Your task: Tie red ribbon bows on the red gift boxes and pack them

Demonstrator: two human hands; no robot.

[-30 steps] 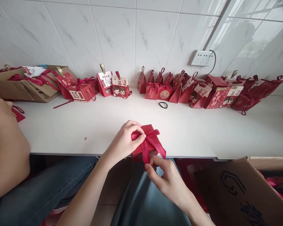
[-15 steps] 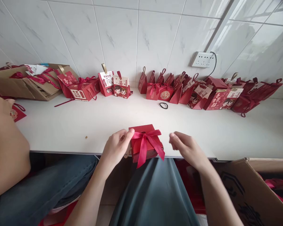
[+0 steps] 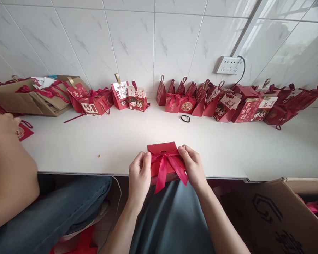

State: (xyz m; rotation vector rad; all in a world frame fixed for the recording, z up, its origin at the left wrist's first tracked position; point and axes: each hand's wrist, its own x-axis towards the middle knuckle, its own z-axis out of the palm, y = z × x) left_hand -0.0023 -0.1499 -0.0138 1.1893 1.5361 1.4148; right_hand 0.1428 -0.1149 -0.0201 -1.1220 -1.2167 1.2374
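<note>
A small red gift box (image 3: 161,151) tied with a red ribbon bow (image 3: 167,164) rests at the near edge of the white counter (image 3: 100,141). My left hand (image 3: 139,173) grips the box's left side, fingers curled against it. My right hand (image 3: 193,165) grips its right side, thumb by the bow's loop. The ribbon tails hang down over the front of the box toward my lap.
Many red gift boxes (image 3: 201,100) line the tiled wall, with a black hair tie (image 3: 185,119) in front. A cardboard box (image 3: 34,95) with ribbons lies far left, another carton (image 3: 275,215) stands low right. Another person's arm (image 3: 7,165) sits at left. A wall socket (image 3: 230,65) is above.
My right hand let go of the ribbon tail, swung out to the right, then came back onto the box's right side. The left hand slid from the bow down to the left side.
</note>
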